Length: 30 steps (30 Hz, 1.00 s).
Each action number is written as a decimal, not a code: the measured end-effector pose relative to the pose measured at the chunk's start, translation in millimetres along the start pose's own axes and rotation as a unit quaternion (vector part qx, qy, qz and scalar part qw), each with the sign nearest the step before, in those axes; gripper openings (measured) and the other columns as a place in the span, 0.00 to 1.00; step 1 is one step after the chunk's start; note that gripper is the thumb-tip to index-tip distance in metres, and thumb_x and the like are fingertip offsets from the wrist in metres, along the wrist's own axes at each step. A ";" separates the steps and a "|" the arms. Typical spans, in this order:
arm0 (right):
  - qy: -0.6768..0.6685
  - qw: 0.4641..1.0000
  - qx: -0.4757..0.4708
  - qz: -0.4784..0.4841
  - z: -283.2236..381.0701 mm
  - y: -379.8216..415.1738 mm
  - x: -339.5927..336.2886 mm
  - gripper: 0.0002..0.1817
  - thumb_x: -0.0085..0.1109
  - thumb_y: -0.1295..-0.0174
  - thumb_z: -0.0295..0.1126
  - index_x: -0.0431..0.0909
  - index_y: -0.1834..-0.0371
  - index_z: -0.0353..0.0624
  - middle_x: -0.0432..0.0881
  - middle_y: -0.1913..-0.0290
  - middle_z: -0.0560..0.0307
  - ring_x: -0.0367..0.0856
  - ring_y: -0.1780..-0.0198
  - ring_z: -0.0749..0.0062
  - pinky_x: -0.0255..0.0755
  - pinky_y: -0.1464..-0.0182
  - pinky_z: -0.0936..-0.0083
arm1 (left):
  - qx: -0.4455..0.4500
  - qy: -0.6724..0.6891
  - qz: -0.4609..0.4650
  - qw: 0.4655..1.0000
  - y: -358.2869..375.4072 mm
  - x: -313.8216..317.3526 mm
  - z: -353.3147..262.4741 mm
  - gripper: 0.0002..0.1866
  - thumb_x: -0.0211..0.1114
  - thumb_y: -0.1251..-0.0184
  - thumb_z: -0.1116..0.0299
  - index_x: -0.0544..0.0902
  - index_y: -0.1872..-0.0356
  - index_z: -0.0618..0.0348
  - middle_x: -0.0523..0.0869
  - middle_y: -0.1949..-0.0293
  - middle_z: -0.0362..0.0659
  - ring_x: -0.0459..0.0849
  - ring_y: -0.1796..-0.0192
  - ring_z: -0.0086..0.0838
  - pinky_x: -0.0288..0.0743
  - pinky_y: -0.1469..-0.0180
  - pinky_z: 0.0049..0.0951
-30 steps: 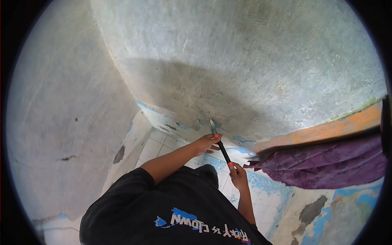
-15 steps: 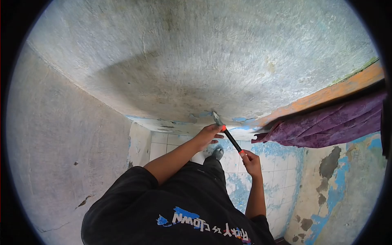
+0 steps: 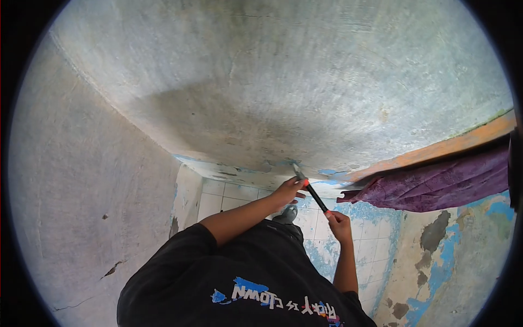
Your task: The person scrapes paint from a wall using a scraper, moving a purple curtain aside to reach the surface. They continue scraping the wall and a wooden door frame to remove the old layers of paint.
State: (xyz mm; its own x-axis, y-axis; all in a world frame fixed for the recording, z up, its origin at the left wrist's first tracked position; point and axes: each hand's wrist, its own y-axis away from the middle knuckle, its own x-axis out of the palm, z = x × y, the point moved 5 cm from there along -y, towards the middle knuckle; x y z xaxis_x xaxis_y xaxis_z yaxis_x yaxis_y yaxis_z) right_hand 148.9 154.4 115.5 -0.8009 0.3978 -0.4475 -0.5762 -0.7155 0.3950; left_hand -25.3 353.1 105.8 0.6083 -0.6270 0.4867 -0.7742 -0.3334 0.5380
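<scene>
A scraper (image 3: 316,197) with a black shaft, red-orange ends and a small metal head slants between my hands. Its tip meets the lower part of the wall (image 3: 327,98), at a patch of flaking blue paint. My left hand (image 3: 289,193) pinches the red collar just behind the metal head, with its other fingers partly spread. Lower down, my right hand (image 3: 339,225) is wrapped round the handle's end. The exact shape of the head is hard to make out at this size.
A purple curtain (image 3: 430,182) hangs at right below an orange-painted wooden edge (image 3: 430,145). Another bare wall (image 3: 98,163) closes in on the left. Below are white floor tiles (image 3: 321,223) smeared with blue, and my foot (image 3: 287,213). Peeling plaster (image 3: 435,231) marks the right side.
The view has shifted, so hands, scraper and wall sit slightly lower in the picture. Both hands keep their hold, and the tip remains at the blue patch.
</scene>
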 end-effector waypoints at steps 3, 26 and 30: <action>0.000 1.000 0.015 0.022 2.2 -5.7 -6.8 0.17 0.68 0.36 0.42 0.87 0.59 0.35 0.73 0.81 0.71 0.65 0.80 0.89 0.57 0.78 0.83 | 0.015 -0.014 -0.006 1.000 -4.2 -0.1 -1.9 0.19 0.49 0.21 0.49 0.73 0.39 0.46 0.80 0.45 0.36 0.80 0.47 0.26 0.70 0.48 0.36; 0.130 0.990 -0.056 -0.003 49.5 -14.2 -16.3 0.17 0.68 0.37 0.43 0.86 0.65 0.37 0.71 0.83 0.70 0.63 0.80 0.86 0.55 0.77 0.80 | 0.034 0.037 -0.017 0.999 -1.5 -13.2 0.8 0.21 0.50 0.23 0.43 0.74 0.42 0.44 0.80 0.47 0.37 0.77 0.50 0.26 0.68 0.49 0.36; 0.183 0.980 -0.072 -0.002 59.1 -14.7 -13.6 0.18 0.70 0.40 0.45 0.88 0.62 0.39 0.74 0.82 0.65 0.66 0.78 0.81 0.61 0.74 0.77 | 0.026 0.026 -0.022 0.999 5.9 -18.2 -0.4 0.21 0.52 0.24 0.43 0.74 0.42 0.44 0.81 0.47 0.36 0.77 0.49 0.26 0.68 0.48 0.37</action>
State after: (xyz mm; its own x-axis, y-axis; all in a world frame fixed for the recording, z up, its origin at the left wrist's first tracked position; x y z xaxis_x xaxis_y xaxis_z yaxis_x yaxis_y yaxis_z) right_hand 158.6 193.5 163.2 -0.6709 0.1870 -0.7176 -0.5297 -0.7981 0.2872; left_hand -40.9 362.9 100.3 0.6494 -0.5732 0.4997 -0.7535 -0.3967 0.5242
